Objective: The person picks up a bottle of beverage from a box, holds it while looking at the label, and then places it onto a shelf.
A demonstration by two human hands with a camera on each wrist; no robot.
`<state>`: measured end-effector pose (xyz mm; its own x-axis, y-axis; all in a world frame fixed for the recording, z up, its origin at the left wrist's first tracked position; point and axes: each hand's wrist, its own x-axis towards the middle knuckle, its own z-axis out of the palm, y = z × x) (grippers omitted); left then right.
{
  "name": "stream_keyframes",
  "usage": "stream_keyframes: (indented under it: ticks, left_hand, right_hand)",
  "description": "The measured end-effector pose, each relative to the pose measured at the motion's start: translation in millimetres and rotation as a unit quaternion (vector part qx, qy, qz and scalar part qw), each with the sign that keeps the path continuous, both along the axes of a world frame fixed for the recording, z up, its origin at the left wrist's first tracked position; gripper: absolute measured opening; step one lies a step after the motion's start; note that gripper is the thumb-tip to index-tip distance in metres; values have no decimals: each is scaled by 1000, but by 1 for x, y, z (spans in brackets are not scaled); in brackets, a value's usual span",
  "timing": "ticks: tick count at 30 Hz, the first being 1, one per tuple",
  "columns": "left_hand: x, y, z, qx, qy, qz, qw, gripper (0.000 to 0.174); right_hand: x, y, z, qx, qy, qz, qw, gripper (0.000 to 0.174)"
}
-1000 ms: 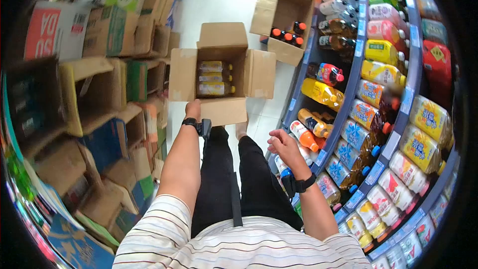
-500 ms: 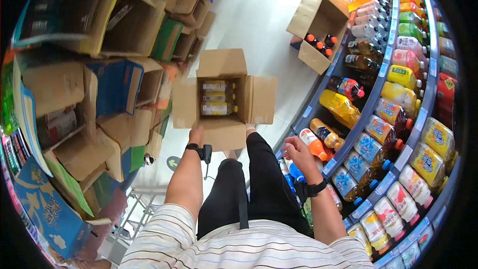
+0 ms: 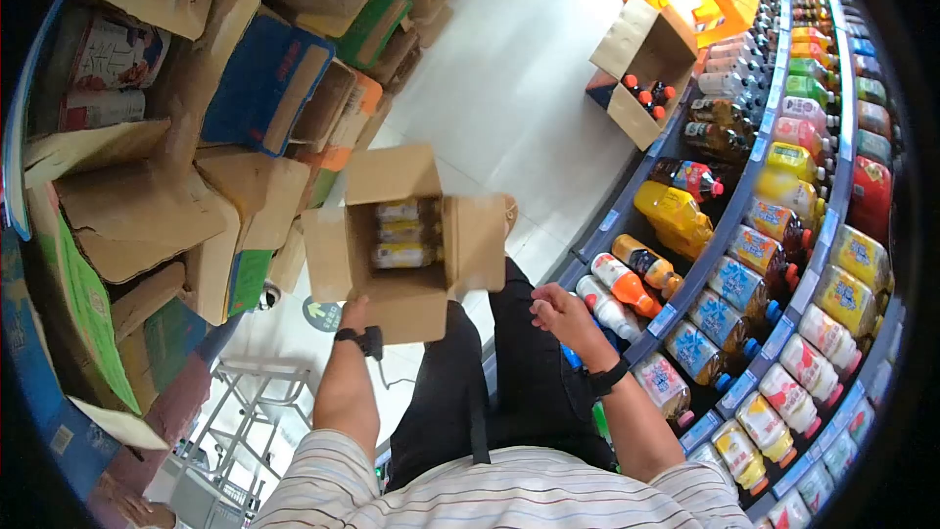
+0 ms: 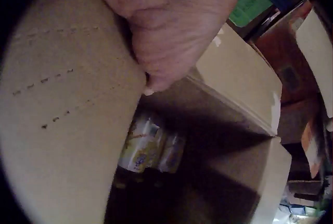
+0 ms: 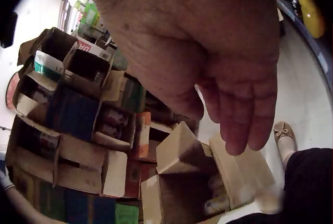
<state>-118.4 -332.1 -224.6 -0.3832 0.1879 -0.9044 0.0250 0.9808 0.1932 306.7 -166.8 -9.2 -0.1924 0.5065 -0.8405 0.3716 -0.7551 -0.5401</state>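
Observation:
A carton with its flaps spread [image 3: 397, 318] is in front of the person's legs, and several bottles with yellow labels [image 3: 401, 255] lie inside it. The left hand [image 3: 354, 313] grips the carton at its near left corner. In the left wrist view that hand [image 4: 166, 31] covers the corner between two flaps, with bottles [image 4: 140, 146] in the dark interior below. To the right of the carton, the right hand [image 3: 566, 318] hangs in the air with loosely bent fingers, holding nothing. The right wrist view shows this hand [image 5: 208, 62] above and apart from the carton [image 5: 182, 151].
Shelves of bottles [image 3: 725, 284] run along the right side. Stacked cardboard boxes [image 3: 255, 88] line the left. Farther up the aisle stand another carton with dark bottles [image 3: 622, 44] and an orange crate [image 3: 729, 0]. A metal rack [image 3: 250, 411] is at lower left.
The carton, with the left hand on it, has turned slightly and shifted left and toward the person since the half-second-old view. The surroundings have swung in the head view. The right hand stays empty.

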Motion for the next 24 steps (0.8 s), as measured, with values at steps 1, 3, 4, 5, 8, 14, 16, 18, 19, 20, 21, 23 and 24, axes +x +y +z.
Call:
stream_keyframes:
  ticks: [1,3,4,5,8,14,16,18,19,20,21,23,24]
  left_hand:
    - [-12,-4,0,-25,3,-5,1000,56]
    - [-40,-12,-4,-67,2,-19,998,55]
    - [-62,-23,-29,-76,9,-33,997,53]
    - [-84,-34,-51,-85,15,-48,995,52]
    - [-91,-39,-33,1,116,-193,974,57]
    - [-91,-70,38,0,49,-387,921,53]
    - [-47,-40,117,6,118,-314,942,50]
    - [-4,10,213,139,124,-345,920,63]
    - [20,32,263,222,139,-374,890,71]
    - [40,54,306,300,190,-392,849,72]
    - [57,75,342,375,240,-405,799,73]
    - [78,111,390,439,293,-411,744,72]
    - [85,132,407,470,320,-412,712,72]
  right_hand:
    - [-1,-2,0,0,-6,5,1000,28]
    - [-5,-5,0,3,-16,15,1000,28]
    - [-5,-10,-3,17,-6,4,1000,28]
    - [-6,-12,-1,19,-10,9,1000,27]
    - [-14,-18,-1,45,1,8,999,26]
    - [-48,9,74,129,16,108,986,31]
    - [-58,27,112,319,-16,143,937,36]
    - [-72,46,178,381,-29,111,917,54]
    - [-77,59,212,455,-37,103,884,60]
    - [-77,74,238,527,-49,93,843,66]
    - [-73,88,259,568,-71,81,816,69]
    - [-67,117,285,646,-104,57,754,74]
    - [-63,134,291,657,-112,53,743,77]
